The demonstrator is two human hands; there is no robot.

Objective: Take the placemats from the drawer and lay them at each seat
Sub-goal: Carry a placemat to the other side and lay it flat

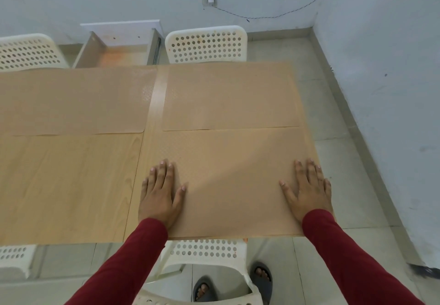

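Observation:
A tan textured placemat (233,173) lies flat at the near right seat of the wooden table (71,185). My left hand (160,193) rests palm down on its left edge, fingers spread. My right hand (308,190) presses flat on its right edge. Neither hand grips anything. A second placemat (231,97) lies at the far right seat. A third placemat (71,100) covers the far left seat. The near left part of the table shows bare wood. An open drawer (119,50) stands beyond the table's far edge; its floor shows no mats.
White perforated chairs stand at the far right (207,45), far left (26,52), near right under me (204,250) and near left (14,254). A wall (381,66) and tiled floor run along the right side. My sandalled feet show below.

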